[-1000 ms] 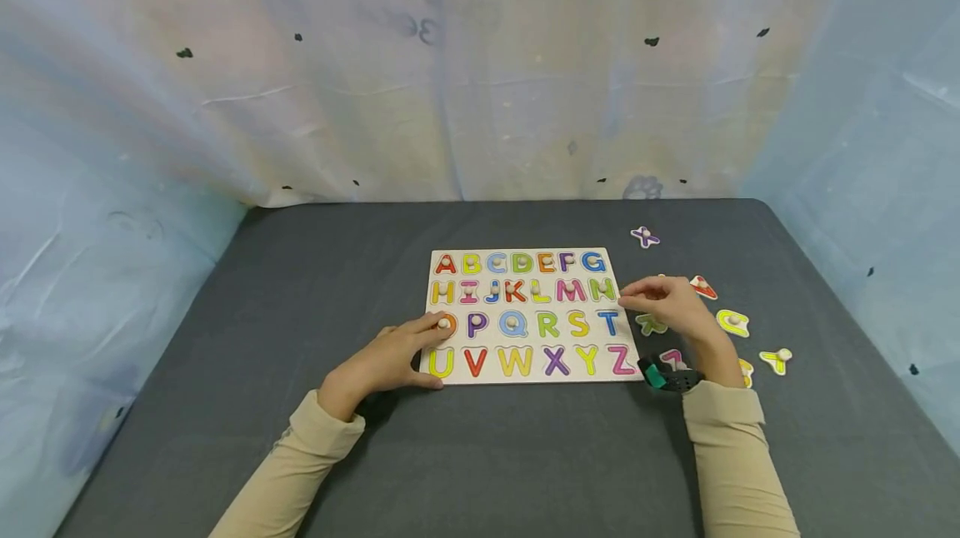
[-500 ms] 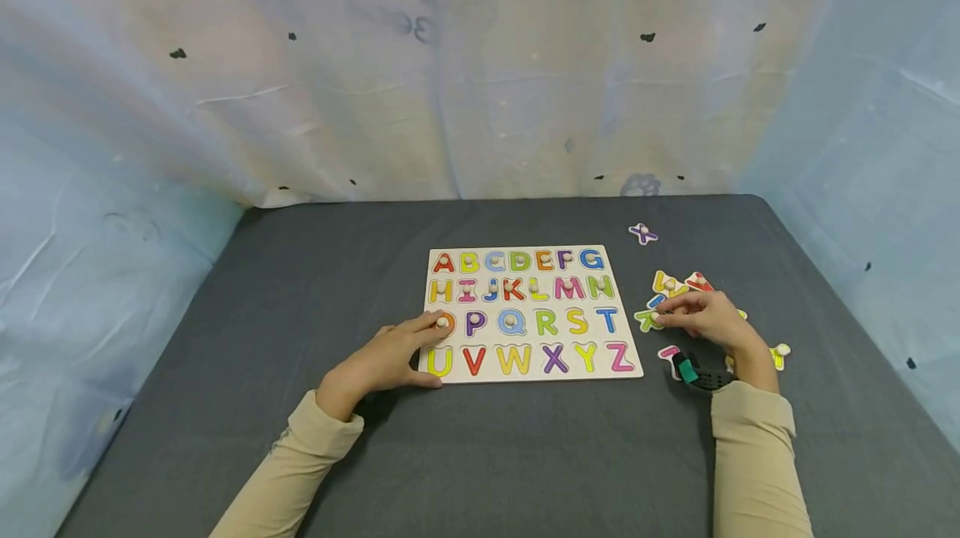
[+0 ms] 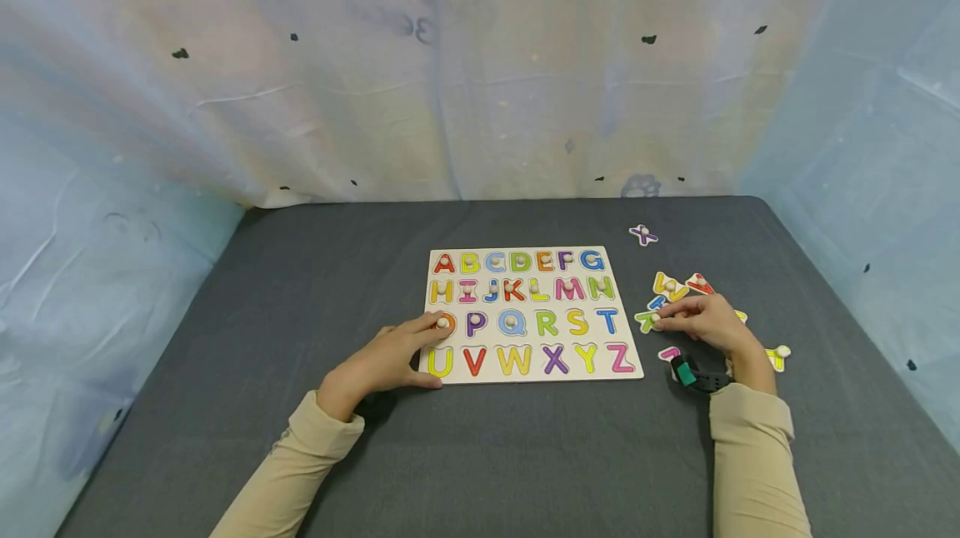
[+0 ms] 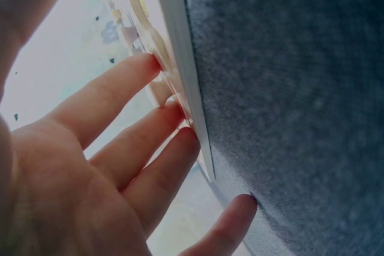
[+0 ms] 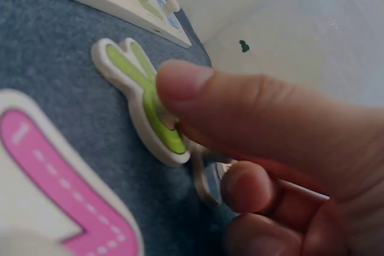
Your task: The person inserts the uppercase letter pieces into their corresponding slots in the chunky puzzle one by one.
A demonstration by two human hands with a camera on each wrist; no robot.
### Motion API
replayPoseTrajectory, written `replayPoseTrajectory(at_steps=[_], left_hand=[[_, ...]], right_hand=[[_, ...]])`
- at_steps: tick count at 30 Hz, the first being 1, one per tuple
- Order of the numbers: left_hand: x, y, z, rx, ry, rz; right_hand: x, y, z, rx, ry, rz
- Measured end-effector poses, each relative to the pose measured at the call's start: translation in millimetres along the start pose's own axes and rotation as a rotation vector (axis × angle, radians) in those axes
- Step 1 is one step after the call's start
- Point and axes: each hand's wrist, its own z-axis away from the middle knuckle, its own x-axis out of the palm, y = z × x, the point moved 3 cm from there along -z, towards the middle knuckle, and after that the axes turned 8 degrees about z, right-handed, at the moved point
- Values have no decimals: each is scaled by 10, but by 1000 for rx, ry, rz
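Observation:
A wooden alphabet puzzle board (image 3: 534,306) lies on the dark cloth. My left hand (image 3: 384,359) rests on its left side, fingertips near the O and thumb at the front corner. The left wrist view has those fingers (image 4: 108,94) nearly straight along the board's edge. To the right of the board, my right hand (image 3: 708,323) pinches the knob of a green letter puzzle piece (image 5: 147,109) between thumb and finger. The knob is mostly hidden by the thumb. Knobbed letters fill the top two rows and O, P and Q; the other slots show printed letters.
Around my right hand lie a yellow W piece (image 3: 669,286), a red piece (image 3: 700,283), a blue piece (image 3: 657,302), a pink piece (image 3: 668,353) and a yellow piece (image 3: 778,357). Farther back is a purple X piece (image 3: 643,235). Plastic sheeting (image 3: 510,72) hangs behind the table.
My right hand has moved right, from the board's right edge beside the N to the green piece, and pinches its knob. My left hand has stayed on the board.

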Motion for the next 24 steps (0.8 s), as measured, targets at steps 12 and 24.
replayPoseTrajectory(at_steps=[12, 24], left_hand=[[1, -5, 3, -2, 5, -1], [-4, 6, 7, -12, 0, 3]], right_hand=[[16, -68, -9, 30, 61, 45], [54, -304, -42, -126, 154, -31]])
